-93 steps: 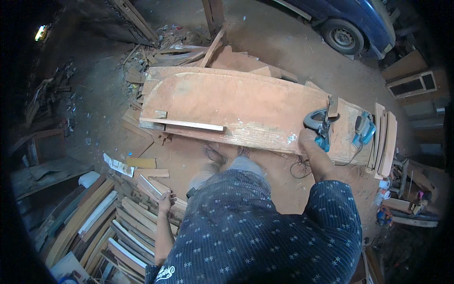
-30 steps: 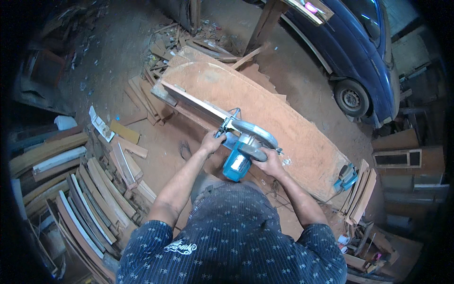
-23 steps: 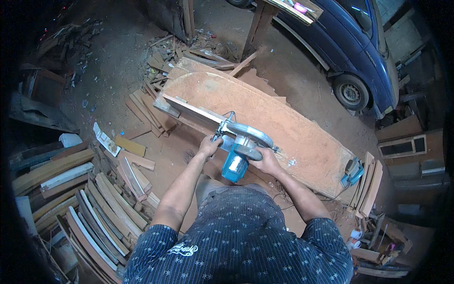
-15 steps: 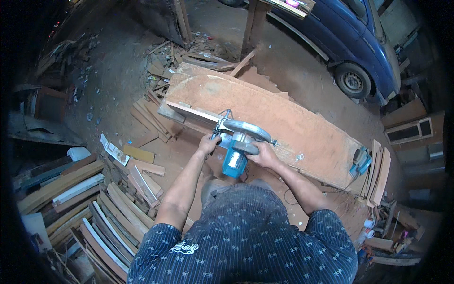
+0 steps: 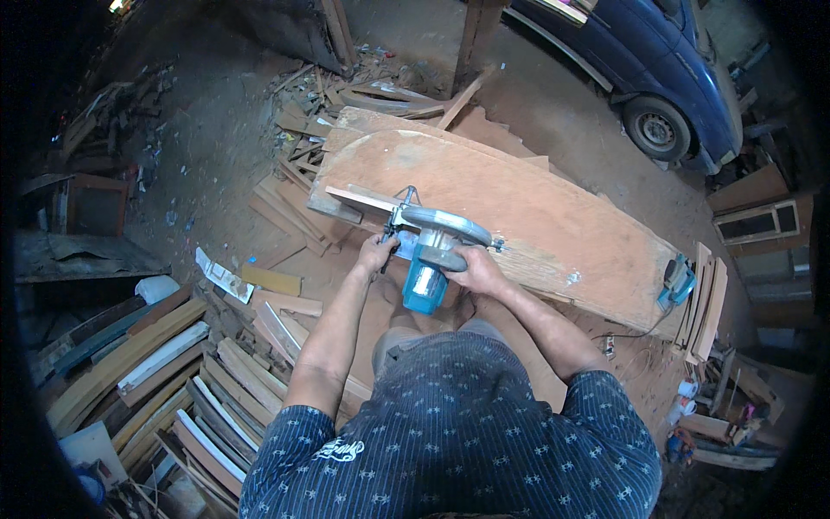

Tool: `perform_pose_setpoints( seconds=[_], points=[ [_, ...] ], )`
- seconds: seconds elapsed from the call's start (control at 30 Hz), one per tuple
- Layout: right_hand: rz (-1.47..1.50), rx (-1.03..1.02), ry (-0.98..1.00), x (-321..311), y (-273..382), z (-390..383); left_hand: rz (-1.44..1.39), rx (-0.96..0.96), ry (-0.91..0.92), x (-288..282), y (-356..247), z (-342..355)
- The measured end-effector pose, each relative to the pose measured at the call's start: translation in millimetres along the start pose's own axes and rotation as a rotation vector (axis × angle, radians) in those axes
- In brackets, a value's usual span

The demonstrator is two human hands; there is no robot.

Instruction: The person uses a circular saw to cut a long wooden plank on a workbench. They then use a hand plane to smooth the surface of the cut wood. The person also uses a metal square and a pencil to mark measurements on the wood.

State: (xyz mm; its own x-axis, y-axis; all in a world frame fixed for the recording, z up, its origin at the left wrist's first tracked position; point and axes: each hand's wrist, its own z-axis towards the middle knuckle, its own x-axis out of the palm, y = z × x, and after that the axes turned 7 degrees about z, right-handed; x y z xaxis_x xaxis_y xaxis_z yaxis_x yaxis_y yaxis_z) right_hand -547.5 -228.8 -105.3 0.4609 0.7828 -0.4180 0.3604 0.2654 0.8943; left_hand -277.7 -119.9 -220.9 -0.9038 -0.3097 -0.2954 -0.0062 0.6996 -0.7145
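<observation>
I have the circular saw [image 5: 432,251] set on the near edge of the long wooden workbench [image 5: 553,216], its teal motor body pointing back toward me. My right hand [image 5: 477,270] is wrapped tight around the saw's handle, and my left hand [image 5: 375,254] is closed on the front of its base, just beside the pale wooden strip [image 5: 363,198] that lies along the bench's left end. As I judge it, I am lining the blade up with that strip before cutting. The next move calls for a steady push along the strip, base flat, left fingers kept out of the blade's path. A second blue power tool [image 5: 676,280] rests at the bench's far right end.
</observation>
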Motion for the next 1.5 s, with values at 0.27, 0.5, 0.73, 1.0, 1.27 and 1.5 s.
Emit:
perform_pose_setpoints(
  seconds=[0.27,0.5,0.73,1.0,1.27,1.5],
  points=[
    [0.035,-0.016,-0.016,41,28,53,-0.081,-0.052,0.005,-68,-3,18],
    [0.048,-0.021,-0.004,77,61,105,-0.124,-0.058,0.009,-132,0,36],
    [-0.039,-0.069,0.017,123,84,165,-0.134,-0.094,0.072,-212,12,64],
    [-0.016,-0.130,0.002,171,114,228,-0.211,-0.073,0.024,-296,26,98],
    [0.137,-0.213,-0.090,159,141,213,-0.060,0.051,-0.094,-323,-38,40],
    [0.076,-0.098,-0.242,33,169,121,-0.318,0.213,-0.014,-227,-89,-32]
  ],
)
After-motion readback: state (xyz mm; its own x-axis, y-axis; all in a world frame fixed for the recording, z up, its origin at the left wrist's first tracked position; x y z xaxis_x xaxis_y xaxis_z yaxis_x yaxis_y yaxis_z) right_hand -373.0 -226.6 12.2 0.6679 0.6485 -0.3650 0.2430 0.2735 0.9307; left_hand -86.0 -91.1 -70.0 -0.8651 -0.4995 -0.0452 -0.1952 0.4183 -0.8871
